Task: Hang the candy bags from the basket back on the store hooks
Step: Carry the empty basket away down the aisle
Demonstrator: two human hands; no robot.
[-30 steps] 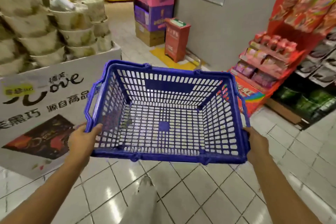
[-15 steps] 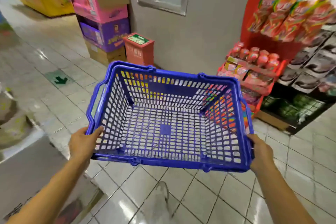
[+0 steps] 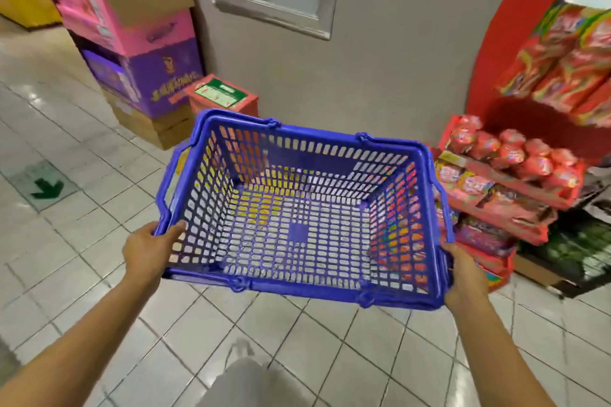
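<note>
Blue basket [image 3: 390, 292] held level at center over tiled floor [image 3: 82, 241], nothing inside. Left hand [image 3: 148, 249] gripping near corner at 9 o'clock, thumb over rim. Right hand [image 3: 464, 274] gripping near corner at 3 o'clock. Hands well apart. Candy bags [image 3: 558, 59] hanging on red display [image 3: 506, 26] at 2 o'clock. Stacked cartons [image 3: 139, 43] at 11 o'clock.

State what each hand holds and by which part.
Left hand grips the blue basket at its near-left rim corner; right hand grips its near-right corner.
</note>
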